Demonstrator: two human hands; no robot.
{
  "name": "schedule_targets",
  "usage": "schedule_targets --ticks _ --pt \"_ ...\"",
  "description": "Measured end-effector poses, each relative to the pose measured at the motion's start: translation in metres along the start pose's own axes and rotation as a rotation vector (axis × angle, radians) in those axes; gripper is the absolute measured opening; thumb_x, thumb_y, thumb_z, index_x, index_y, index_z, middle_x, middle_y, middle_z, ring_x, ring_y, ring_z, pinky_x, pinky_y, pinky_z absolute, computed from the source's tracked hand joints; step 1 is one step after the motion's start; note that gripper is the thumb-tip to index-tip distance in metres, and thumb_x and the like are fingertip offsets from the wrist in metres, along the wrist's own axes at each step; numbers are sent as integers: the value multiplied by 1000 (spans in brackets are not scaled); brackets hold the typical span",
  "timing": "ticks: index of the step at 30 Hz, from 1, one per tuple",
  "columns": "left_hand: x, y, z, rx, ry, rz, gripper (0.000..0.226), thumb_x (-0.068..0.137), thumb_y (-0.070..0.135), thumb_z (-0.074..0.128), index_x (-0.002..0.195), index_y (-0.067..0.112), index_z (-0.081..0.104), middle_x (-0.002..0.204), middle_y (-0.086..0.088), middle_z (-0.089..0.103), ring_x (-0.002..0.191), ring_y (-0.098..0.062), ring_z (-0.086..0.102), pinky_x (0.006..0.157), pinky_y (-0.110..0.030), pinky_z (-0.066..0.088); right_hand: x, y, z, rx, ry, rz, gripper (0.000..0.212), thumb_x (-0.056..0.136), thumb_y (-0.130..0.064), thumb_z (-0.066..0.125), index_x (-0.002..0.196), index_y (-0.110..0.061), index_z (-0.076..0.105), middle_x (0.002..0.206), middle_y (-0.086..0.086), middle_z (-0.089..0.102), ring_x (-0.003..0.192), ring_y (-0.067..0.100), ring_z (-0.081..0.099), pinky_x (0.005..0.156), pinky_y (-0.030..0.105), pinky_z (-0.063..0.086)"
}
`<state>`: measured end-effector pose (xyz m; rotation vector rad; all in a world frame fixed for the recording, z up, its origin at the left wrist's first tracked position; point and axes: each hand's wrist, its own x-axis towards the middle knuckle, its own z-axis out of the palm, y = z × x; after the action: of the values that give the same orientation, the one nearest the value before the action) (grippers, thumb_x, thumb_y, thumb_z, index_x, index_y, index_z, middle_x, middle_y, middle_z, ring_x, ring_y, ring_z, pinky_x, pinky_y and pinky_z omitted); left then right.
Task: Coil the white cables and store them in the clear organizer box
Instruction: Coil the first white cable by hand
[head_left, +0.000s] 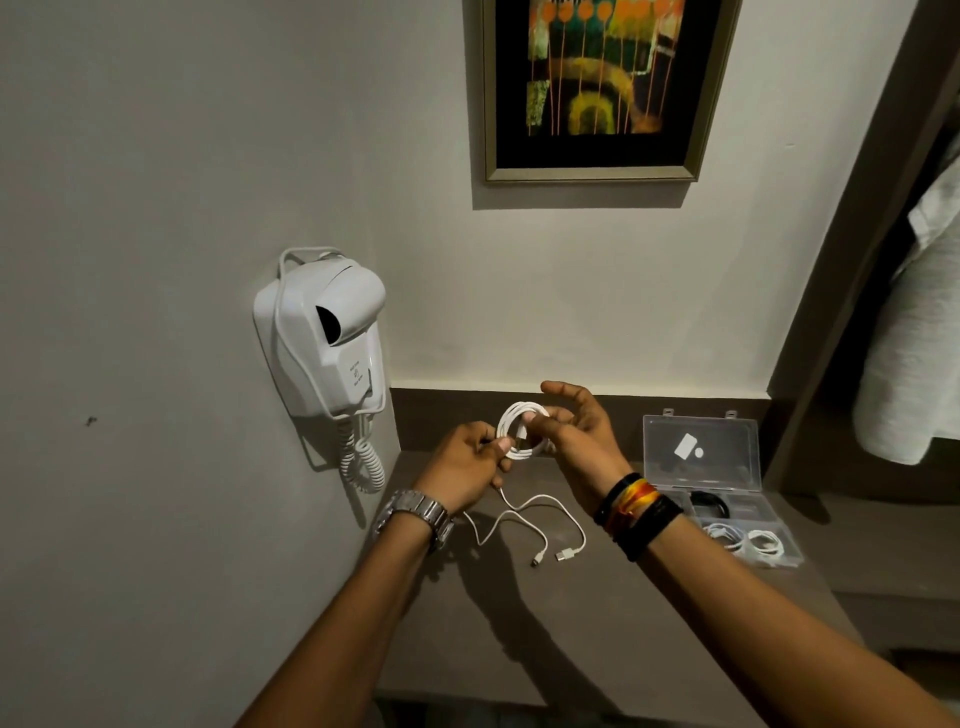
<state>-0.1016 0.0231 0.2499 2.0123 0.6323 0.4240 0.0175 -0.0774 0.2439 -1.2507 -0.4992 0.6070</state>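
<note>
Head view: both arms reach forward over a grey-brown surface (597, 623) set against a pale wall.
Left hand (467, 467): curled closed, thumb and fingers pinching the lower left of a white cable coil (519, 431); a metal watch (415, 514) sits on that wrist.
Right hand (576, 431): gripping the coil's right side between thumb and fingers, the forefinger lifted above it; black, red and yellow bands (636, 512) circle the wrist.
Coil: held upright in the air between the two hands, above the back of the surface, several loops stacked together.
Loose cable (524, 512): white, lying in slack curves on the surface just below the hands, its two plugs resting side by side nearer the person; its upper end runs up under the left hand, and whether it joins the coil I cannot tell.
Clear organizer box (727, 499): on the surface to the right of the hands, well apart from the coil, its lid (701, 449) standing open against the wall.
Box contents: two coiled white cables (748, 543) in the front compartments, a dark item behind them that is too dim to tell.
Wall hair dryer (324, 338): white, mounted at the left, its spiral cord hanging down.
Framed painting (602, 88): hanging above the surface.
Pale cloth (914, 338): hanging at the far right.
</note>
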Motion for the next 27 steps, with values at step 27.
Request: schedule_targets --ticks 27 --pt "1 -21 -7 189 149 84 20 98 26 56 93 9 65 85 -17 71 81 -37 67 74 -46 53 7 -12 -33 -660 -189 -102 54 79 -40 86 124 -15 69 109 2 77 104 16 73 91 35 60"
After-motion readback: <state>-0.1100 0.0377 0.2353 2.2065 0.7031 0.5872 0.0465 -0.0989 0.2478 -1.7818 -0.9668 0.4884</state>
